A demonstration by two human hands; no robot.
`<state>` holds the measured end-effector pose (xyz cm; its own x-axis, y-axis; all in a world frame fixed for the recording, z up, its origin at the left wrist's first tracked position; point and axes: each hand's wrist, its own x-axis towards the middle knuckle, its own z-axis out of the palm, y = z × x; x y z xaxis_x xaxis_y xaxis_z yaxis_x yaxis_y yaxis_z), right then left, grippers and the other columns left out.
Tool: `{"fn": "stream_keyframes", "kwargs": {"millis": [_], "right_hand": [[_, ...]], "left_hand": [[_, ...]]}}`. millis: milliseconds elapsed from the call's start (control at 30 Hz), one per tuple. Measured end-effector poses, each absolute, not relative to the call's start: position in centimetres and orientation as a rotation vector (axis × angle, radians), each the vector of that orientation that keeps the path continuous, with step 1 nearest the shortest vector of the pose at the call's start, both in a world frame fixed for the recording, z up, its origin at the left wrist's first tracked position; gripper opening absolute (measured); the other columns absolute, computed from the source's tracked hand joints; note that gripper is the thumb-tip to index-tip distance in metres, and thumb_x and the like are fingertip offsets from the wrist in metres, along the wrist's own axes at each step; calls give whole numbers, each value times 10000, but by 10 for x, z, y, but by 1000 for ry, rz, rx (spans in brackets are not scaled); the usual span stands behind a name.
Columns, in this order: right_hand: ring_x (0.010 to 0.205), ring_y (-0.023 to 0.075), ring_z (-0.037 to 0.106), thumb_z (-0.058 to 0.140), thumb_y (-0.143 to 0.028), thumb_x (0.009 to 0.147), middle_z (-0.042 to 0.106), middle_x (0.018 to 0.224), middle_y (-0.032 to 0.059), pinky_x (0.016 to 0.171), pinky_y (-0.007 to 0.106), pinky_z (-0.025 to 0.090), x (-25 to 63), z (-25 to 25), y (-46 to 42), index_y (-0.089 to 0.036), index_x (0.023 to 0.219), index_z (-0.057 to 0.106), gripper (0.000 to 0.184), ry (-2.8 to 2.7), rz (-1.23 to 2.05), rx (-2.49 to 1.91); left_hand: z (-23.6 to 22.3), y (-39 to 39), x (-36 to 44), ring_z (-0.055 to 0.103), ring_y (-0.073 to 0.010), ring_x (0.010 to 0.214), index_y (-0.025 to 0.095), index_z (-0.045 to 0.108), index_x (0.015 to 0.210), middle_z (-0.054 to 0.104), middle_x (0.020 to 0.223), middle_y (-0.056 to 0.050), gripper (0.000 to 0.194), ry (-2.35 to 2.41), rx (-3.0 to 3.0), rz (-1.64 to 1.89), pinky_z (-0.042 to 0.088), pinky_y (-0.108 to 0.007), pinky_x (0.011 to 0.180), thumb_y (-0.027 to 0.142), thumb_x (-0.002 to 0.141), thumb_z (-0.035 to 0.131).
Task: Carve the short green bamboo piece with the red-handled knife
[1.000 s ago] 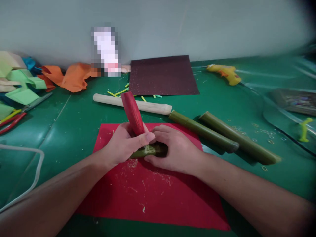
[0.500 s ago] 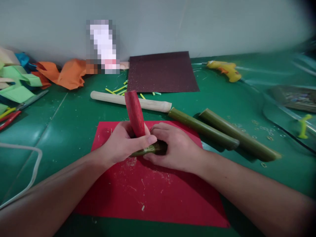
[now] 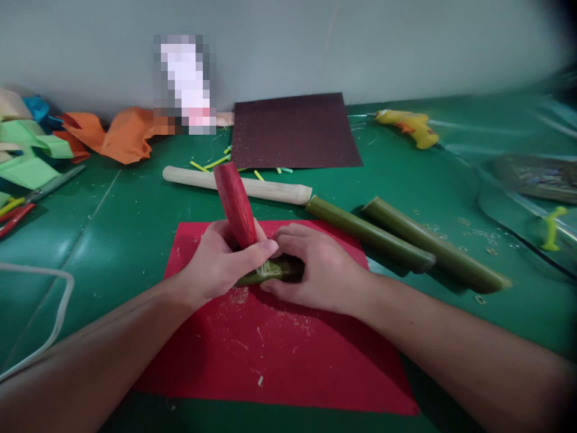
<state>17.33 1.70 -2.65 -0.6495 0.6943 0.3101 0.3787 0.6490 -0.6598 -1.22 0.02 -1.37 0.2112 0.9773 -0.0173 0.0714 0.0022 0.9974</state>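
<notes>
My left hand (image 3: 220,261) is closed round a red-handled tool (image 3: 234,201), whose handle sticks up and leans away to the left; its blade is hidden. My right hand (image 3: 315,270) is closed over a short green bamboo piece (image 3: 270,272) and presses it down on a red mat (image 3: 279,349). The two hands touch above the bamboo, where pale fibres show at a cut spot. Fine shavings lie scattered on the mat in front of my hands.
Behind the mat lie a pale wooden stick (image 3: 234,183) and two long green bamboo poles (image 3: 396,240). Further back are a dark brown sheet (image 3: 295,129) and a yellow glue gun (image 3: 408,126). Coloured paper scraps (image 3: 67,135) and scissors (image 3: 27,201) lie at the left.
The red handle has tilted a little further to the left, and my left thumb has shifted slightly on the bamboo. The right hand stays in place.
</notes>
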Motion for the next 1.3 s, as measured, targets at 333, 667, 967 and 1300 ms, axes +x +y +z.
{"fn": "stream_keyframes", "kwargs": {"millis": [333, 667, 967, 1300], "right_hand": [[690, 145, 535, 757, -245, 716, 595, 716, -7, 663, 280, 435, 174, -28, 18, -185, 758, 604, 169, -2316, 751, -821], [685, 139, 528, 770, -241, 713, 575, 701, -14, 653, 269, 424, 174, -28, 17, -184, 753, 599, 185, -2309, 750, -819], [689, 136, 523, 763, -256, 718, 566, 704, -21, 661, 274, 416, 173, -30, 18, -189, 741, 572, 204, -2294, 774, -821], [723, 150, 544, 759, -263, 706, 593, 741, 0, 690, 286, 426, 172, -29, 17, -182, 760, 585, 199, -2273, 790, -881]], "left_hand": [[-12, 1, -11, 465, -61, 527, 161, 624, 641, 556, 592, 33, 236, 1054, 1390, 1017, 423, -173, 498, 303, 792, 737], [-15, 3, -12, 444, -52, 514, 171, 638, 668, 541, 579, 48, 196, 1026, 1424, 1049, 431, -159, 504, 275, 812, 720], [-11, 1, -10, 569, -83, 582, 169, 647, 665, 624, 626, 22, 178, 1078, 1470, 1001, 507, -179, 560, 267, 799, 711], [-12, 0, -9, 559, -71, 583, 176, 635, 693, 604, 633, 40, 166, 1110, 1519, 1062, 500, -160, 554, 248, 821, 714]]}}
